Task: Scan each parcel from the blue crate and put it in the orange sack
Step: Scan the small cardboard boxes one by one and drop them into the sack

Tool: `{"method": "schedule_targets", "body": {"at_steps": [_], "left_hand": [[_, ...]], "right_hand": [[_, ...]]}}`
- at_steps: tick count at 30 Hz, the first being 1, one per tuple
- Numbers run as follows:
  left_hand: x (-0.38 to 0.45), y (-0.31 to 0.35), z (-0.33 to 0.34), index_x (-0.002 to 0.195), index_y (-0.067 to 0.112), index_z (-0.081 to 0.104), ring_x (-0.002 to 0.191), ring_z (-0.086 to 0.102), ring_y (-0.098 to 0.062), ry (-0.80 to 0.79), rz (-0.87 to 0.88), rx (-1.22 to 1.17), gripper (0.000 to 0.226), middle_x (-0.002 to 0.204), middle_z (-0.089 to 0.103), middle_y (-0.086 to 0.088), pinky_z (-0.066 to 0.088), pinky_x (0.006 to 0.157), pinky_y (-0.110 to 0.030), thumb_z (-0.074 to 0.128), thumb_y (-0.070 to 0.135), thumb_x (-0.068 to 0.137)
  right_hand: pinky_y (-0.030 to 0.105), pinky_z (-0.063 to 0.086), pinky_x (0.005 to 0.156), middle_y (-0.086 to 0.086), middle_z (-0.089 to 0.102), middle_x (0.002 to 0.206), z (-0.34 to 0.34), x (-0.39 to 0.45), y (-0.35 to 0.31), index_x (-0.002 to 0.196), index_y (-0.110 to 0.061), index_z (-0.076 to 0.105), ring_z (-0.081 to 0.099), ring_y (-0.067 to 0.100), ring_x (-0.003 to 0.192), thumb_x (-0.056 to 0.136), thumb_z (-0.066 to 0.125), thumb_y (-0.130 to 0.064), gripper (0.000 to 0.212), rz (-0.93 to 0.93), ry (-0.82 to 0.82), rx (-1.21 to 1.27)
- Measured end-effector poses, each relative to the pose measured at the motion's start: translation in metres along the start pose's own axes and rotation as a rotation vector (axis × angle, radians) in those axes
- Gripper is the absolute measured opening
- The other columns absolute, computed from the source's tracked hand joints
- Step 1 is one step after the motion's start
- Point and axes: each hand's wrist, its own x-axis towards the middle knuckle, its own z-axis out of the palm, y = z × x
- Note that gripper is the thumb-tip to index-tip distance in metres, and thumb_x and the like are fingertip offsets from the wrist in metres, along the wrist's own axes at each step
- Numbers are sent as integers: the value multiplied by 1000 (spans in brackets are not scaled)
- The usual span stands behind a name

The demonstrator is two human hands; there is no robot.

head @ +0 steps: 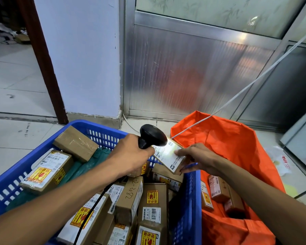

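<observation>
One parcel in hand: small brown carton, white label face up, washed pale by the scanner's light, held above the right rim of the blue crate. Right hand pinches its right edge, thumb on the label. Left hand is wrapped round the grip of the black scanner, head aimed at the label. Step judged: scanning. Next move calls for carrying the parcel rightward and dropping it into the orange sack, which already holds a few cartons.
</observation>
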Motion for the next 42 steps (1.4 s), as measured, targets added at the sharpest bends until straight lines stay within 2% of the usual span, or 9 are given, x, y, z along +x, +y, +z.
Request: {"method": "schedule_targets", "body": {"at_steps": [5,12,15,18,22,24,28,34,42], "left_hand": [[0,0,1,87,8,65,54,57,-24,-6,-4,-21,21,72,66,-12,51,62,-36,67,29,91],[-1,1,-1,89,5,66,53,58,-25,-14,-6,-24,23,75,69,-19,52,61,-36,66,28,91],[-1,1,-1,89,6,65,54,58,-25,-15,0,-8,23,83,73,-23,57,63,-43,66,29,90],[-3,2,-1,88,8,65,54,59,-24,-26,2,7,22,74,68,-15,61,69,-51,66,29,91],[-3,3,-1,89,6,65,52,58,-23,-25,-2,-3,21,73,67,-13,57,61,-40,65,27,92],[-3,2,-1,89,6,64,52,58,-23,-25,-3,-16,19,73,66,-12,54,60,-36,65,25,93],[-2,2,0,89,10,65,57,60,-22,-21,-2,-4,17,76,69,-13,56,66,-40,66,26,92],[-2,2,2,91,9,64,51,58,-22,-32,-5,-10,17,71,66,-11,51,59,-35,66,26,94],[-3,4,7,84,7,64,50,56,-19,-56,-18,17,22,60,61,-5,51,61,-36,67,26,94]], "right_hand": [[50,60,86,17,77,93,-2,1,0,107,3,67,75,31,90,92,71,-20,28,-7,15,8],[51,60,85,19,77,94,-4,5,3,107,5,68,75,33,91,91,72,-19,29,-6,33,20],[49,61,84,18,77,94,-8,7,5,107,4,68,75,32,91,91,72,-20,29,-11,43,18],[48,61,82,18,77,93,-11,7,5,107,3,69,74,34,92,91,71,-19,27,-12,53,39],[51,61,82,21,76,92,-18,9,7,100,4,69,73,36,96,90,72,-16,22,-1,89,87],[52,60,83,21,76,94,-25,11,8,104,5,69,72,37,99,89,73,-16,26,13,120,109],[52,61,82,23,75,101,-44,13,11,110,4,68,71,35,102,87,74,-14,30,27,199,187],[47,63,66,20,74,92,-77,11,23,111,2,63,74,32,83,87,73,-10,29,60,309,355],[47,62,57,23,69,109,-114,9,55,118,0,58,69,36,97,85,75,-11,38,123,493,482]]}}
